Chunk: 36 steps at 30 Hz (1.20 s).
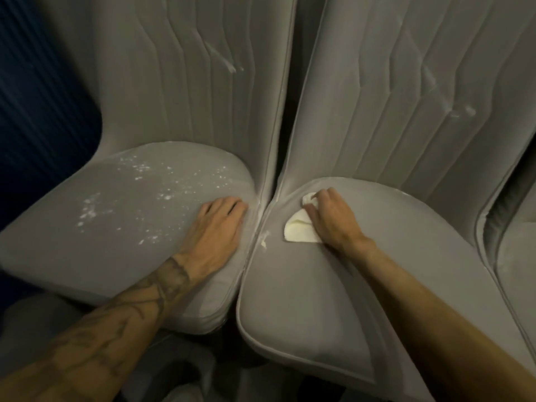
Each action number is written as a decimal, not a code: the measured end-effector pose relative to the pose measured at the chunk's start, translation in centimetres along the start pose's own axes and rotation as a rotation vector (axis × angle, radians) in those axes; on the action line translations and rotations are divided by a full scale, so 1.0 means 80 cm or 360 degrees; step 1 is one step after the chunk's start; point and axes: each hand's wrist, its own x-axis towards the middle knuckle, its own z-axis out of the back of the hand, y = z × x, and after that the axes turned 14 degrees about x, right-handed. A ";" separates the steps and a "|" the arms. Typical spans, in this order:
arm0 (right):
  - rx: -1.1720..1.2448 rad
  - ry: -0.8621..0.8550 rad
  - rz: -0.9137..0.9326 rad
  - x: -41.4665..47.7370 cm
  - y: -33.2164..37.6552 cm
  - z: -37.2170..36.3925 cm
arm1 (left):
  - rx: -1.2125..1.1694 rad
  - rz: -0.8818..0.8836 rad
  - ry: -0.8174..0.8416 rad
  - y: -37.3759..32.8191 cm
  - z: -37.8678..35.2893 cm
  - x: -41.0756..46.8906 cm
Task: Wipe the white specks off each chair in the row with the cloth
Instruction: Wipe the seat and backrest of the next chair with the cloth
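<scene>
Two grey upholstered chairs stand close together with a narrow gap between them. The edge of a third chair (516, 256) is just in view at the far right. The right hand (330, 219) is on the seat of the right chair (319, 300), toward its rear left corner. Its grip is clamped on the cloth (298, 229), fingers curled over the bunched white wad and pressing it to the fabric, with one fold showing on the side toward the gap. The left hand (214, 224) lies flat on the seat of the left chair (87, 256), just beside the gap, fingers straight and holding nothing; it is judged to be bracing. The right seat is largely free of marks over its visible area, save a small white clump (264, 242) at its left edge, near the cloth. The left seat has white specks (139, 172) scattered thickly over its rear and middle, not yet wiped. On the backrests, a white streak (229, 65) marks the left chair and smaller smears (467, 110) mark the right chair; both are outstanding. The third chair shows too little to assess. In my judgement the work is at an early to middle stage. One seat is nearly finished. One full seat, both backrests and the edge clump are left, besides anything further along the row.
</scene>
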 end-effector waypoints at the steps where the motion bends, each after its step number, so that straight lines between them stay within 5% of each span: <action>1: 0.0018 0.0002 -0.0001 0.006 0.011 -0.009 | -0.0004 0.0034 -0.0008 0.001 -0.002 -0.003; 9: 0.0105 0.0536 0.0687 -0.067 0.075 -0.032 | -0.0017 0.0072 -0.0027 0.000 -0.007 -0.007; 15: 0.0030 0.0106 0.0301 -0.009 0.056 -0.039 | 0.0008 0.0081 0.0055 -0.003 0.002 -0.006; 21: 0.0187 0.0622 0.0749 -0.126 0.093 -0.024 | 0.0003 0.0069 0.0044 -0.002 0.003 -0.007; 28: 0.0016 0.0137 0.0348 -0.043 0.072 -0.047 | 0.0010 0.0086 0.0039 -0.003 0.003 -0.007; 34: 0.0237 0.0602 0.0763 -0.148 0.113 -0.032 | 0.0028 0.0059 0.0053 -0.002 0.003 -0.010; 36: 0.0149 0.0566 0.0809 -0.126 0.100 -0.028 | 0.0034 0.0064 0.0057 -0.003 0.005 -0.010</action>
